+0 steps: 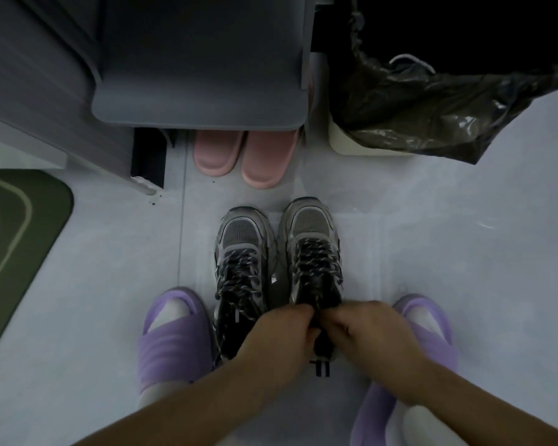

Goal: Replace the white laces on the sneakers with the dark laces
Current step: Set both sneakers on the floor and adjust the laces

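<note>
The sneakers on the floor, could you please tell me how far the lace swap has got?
Both the left sneaker and right sneaker already carry dark laces, and a white lace lies on the bin bag. The left hand and right hand pinch the right sneaker's lace ends; only finishing them seems left.

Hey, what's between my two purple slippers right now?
Head view: the left sneaker and right sneaker, with left hand and right hand gripping the right sneaker's dark laces.
</note>
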{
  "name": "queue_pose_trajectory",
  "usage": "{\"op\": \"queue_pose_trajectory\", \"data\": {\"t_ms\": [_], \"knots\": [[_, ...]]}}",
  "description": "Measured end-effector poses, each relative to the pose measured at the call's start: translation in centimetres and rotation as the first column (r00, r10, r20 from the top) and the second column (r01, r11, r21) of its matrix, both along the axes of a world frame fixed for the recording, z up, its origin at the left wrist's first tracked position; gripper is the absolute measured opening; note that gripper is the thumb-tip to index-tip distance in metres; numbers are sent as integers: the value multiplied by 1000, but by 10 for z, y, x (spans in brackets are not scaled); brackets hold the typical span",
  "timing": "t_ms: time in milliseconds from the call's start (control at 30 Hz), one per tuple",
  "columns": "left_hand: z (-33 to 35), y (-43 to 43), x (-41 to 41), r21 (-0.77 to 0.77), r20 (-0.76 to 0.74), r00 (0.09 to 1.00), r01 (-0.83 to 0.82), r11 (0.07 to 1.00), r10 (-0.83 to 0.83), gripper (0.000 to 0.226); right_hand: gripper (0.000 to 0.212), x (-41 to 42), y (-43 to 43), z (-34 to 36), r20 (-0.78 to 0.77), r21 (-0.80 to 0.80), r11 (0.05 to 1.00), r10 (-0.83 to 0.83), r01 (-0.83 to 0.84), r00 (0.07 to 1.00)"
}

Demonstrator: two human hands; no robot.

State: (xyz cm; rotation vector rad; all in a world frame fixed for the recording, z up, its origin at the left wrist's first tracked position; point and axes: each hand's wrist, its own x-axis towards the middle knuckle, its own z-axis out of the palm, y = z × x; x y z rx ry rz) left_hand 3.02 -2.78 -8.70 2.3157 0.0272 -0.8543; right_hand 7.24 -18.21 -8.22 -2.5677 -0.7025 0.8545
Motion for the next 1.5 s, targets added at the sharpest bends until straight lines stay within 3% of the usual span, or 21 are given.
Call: {"op": "queue_pose_trajectory", "data": {"t_ms": [67, 167, 267, 333, 400, 467, 533, 567, 633, 733, 800, 900, 933, 1067, 1133, 1233, 1333, 1400, 1500], "knots": [[1, -1, -5, 116, -36, 991, 129, 985, -126, 19, 14, -6, 7, 2, 52, -182, 970, 173, -161, 983], [7, 6, -5, 207, 5, 978, 202, 957, -208, 17, 7, 1, 25, 8, 9, -291, 921, 273, -259, 962], [17, 25, -16, 231, -34, 970, 242, 942, -241, 16, 22, 5, 32, 14, -78, -313, 869, 379, -383, 922], [19, 43, -24, 201, -113, 975, 212, 956, -192, 16, 15, 2, 31, 18, -10, -285, 868, 422, -407, 907], [14, 56, -28, 97, -229, 973, 21, 995, 2, 15, 6, 4, 32, 26, 49, -328, 880, 379, -343, 924], [11, 65, -26, 76, -310, 933, -169, 983, 184, 17, 10, 3, 27, 16, -14, -349, 885, 324, -309, 946], [9, 72, -27, 147, -284, 937, -166, 975, 202, 26, 10, 4, 23, 8, -53, -345, 875, 342, -339, 938], [10, 75, -30, 179, -267, 946, -138, 974, 183, 28, 10, 6, 24, 9, 16, -306, 880, 386, -363, 922], [16, 79, -35, 216, -218, 967, -84, 973, 132, 28, 28, 6, 25, 10, 86, -240, 927, 316, -288, 945], [28, 91, -37, 372, -142, 982, -63, 926, 124, 33, 28, 11, 20, 20, 156, -289, 947, 194, -143, 969], [25, 102, -39, 473, -177, 977, -22, 881, 119, 41, 29, 16, 11, 20, 254, -258, 964, 129, -61, 959], [19, 101, -48, 339, -312, 946, 28, 940, 84, 34, 41, 12, 9, 21, 247, -226, 972, -12, 69, 969], [18, 97, -49, 296, -297, 952, 15, 955, 77, 29, 42, 7, 7, 18, 233, -204, 977, -19, 68, 972], [20, 87, -40, 297, -28, 998, -46, 954, 56, 26, 33, 6, 6, 13, 131, -154, 984, -70, 90, 989], [19, 81, -34, 328, -21, 996, 93, 940, -92, 22, 26, 5, 6, 11, 144, -99, 990, -86, 101, 986], [14, 66, -27, 348, -170, 933, 359, 866, -318, 26, 14, 6, 3, 8, 172, -59, 997, -29, 40, 985], [18, 60, -19, 367, -218, 930, 359, 858, -296, 26, 28, 6, 2, 9, 143, -80, 997, 12, 0, 990], [24, 69, -19, 369, -195, 955, 283, 885, -224, 18, 42, 7, 2, 15, 131, -77, 987, -129, 140, 983], [31, 95, -15, 459, -218, 975, 145, 876, -47, 40, 45, 14, -1, 16, -7, -153, 933, -331, 326, 944]]}}
